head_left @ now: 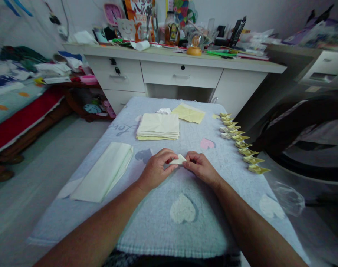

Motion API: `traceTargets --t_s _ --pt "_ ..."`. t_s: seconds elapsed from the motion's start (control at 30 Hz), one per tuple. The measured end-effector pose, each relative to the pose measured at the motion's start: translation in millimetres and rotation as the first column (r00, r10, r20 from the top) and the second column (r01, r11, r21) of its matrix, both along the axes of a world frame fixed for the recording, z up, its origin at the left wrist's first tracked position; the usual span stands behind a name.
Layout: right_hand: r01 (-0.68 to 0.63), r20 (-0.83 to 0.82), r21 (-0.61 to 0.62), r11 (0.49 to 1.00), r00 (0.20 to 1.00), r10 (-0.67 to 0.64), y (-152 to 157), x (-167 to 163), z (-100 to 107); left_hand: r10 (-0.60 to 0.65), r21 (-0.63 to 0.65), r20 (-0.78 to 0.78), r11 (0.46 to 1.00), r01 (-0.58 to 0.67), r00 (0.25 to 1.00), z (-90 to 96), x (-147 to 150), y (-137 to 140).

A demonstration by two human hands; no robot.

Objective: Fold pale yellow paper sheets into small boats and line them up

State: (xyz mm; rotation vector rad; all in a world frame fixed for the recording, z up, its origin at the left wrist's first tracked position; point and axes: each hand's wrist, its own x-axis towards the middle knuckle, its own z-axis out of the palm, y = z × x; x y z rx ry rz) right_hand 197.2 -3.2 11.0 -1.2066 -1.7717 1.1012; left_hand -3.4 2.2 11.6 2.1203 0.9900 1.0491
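A small piece of folded white paper [178,160] is held just above the cloth, pinched at both ends. My left hand [159,165] grips its left side between thumb and fingers. At its right corner, my right hand [201,167] closes thumb and fingertips on it. Beyond my hands lies a stack of cream paper sheets [158,127], with a yellow sheet [189,113] partly behind it. Along the right edge runs a row of several folded paper boats [249,152], mostly yellow, some white.
A long folded white sheet [104,172] lies on the left of the cloth-covered table [213,218]. Behind stands a white desk [182,76] crowded with jars and papers. A washing machine [305,122] is on the right, a bed [21,100] on the left.
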Motion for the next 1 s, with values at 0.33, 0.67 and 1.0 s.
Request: traceTargets --t_s 0.33,0.67,1.0 --pt "-0.001 0.064 0.049 0.999 0.998 -0.002 -2 -6 0 0.019 -0.006 0.002 1.000 -0.019 1.000 -1.5 4 -2" --pt "0.044 0.076 0.023 0.999 0.996 -0.046 -4 -10 -2 0.013 -0.041 -0.014 0.999 -0.014 1.000 -3.8 5 -3" --pt "-0.016 -0.006 0.014 1.000 1.000 0.016 -4 -8 1 0.024 -0.078 0.022 0.997 -0.022 0.999 -0.4 6 -4"
